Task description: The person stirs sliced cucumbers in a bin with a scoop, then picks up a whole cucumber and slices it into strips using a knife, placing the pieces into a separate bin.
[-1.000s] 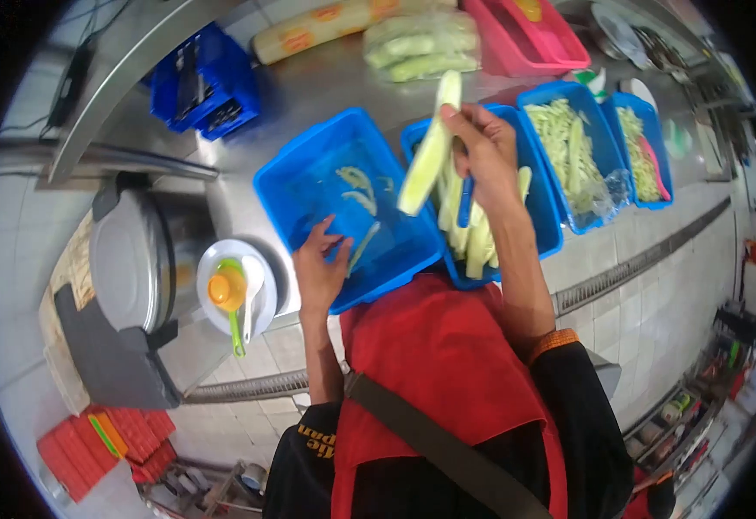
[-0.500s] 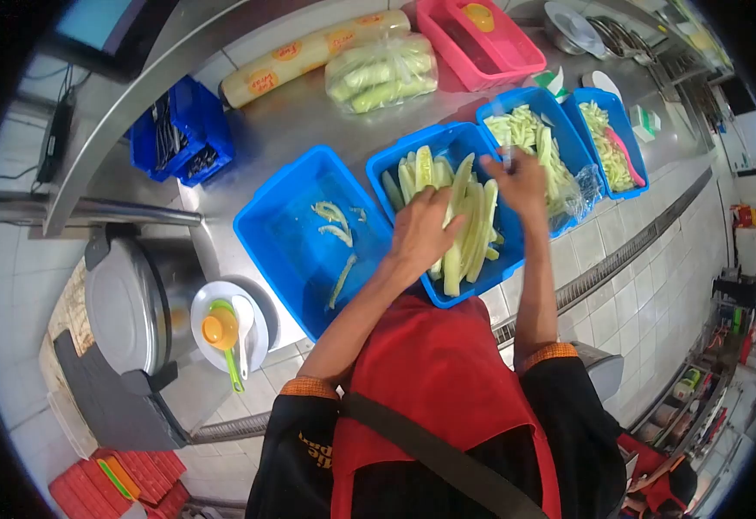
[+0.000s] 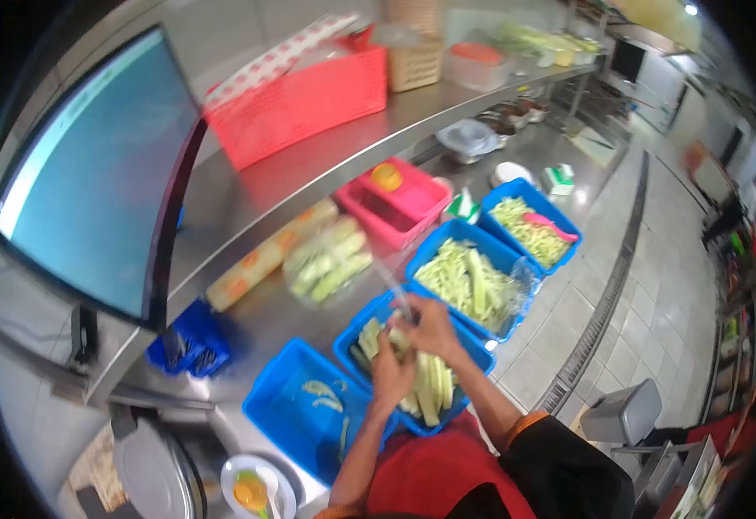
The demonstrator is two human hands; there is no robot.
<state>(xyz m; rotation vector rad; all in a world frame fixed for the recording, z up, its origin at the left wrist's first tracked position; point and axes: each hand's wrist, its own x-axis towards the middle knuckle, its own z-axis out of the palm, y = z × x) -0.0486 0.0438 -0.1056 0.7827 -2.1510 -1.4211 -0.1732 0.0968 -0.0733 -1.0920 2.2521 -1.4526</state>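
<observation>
My right hand [image 3: 434,331] closes round a knife [image 3: 393,284], its thin blade blurred and pointing up and away. Close beside it, my left hand [image 3: 392,374] bends its fingers round a cucumber piece, mostly hidden by the hand. Both hands are over the middle blue tub [image 3: 344,351], where long, pale cucumber pieces [image 3: 434,391] lie. To the left, another blue tub [image 3: 287,411] has a few peel scraps [image 3: 322,394] in it. Cut cucumber strips [image 3: 460,275] fill the blue tub on the right.
A bag of cucumbers [image 3: 330,264] and a wrap roll [image 3: 265,259] lie behind the tubs. Further back are a pink container [image 3: 408,212] and a farther blue tub [image 3: 525,195]. A shelf [image 3: 309,151] and a screen [image 3: 92,190] overhang the counter.
The view has tilted up, bringing in the shelf and screen. My right hand has come with the knife from beside the right-hand tub to the left hand over the middle tub.
</observation>
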